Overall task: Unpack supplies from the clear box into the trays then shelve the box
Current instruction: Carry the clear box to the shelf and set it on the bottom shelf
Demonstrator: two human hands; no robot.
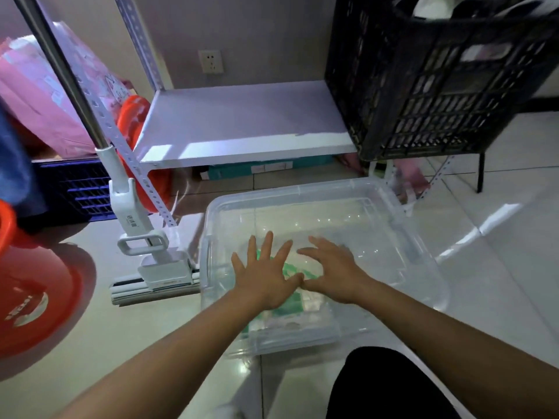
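Left hand (pixel 266 279) and right hand (pixel 332 273), fingers spread and holding nothing, hover thumb to thumb over the clear box (pixel 423 243) on the floor at 6 o'clock. Green-and-white supplies (pixel 290 309) lie beneath them; grip these by the edges and lift straight up. The white shelf (pixel 242 125) waits at 12 o'clock.
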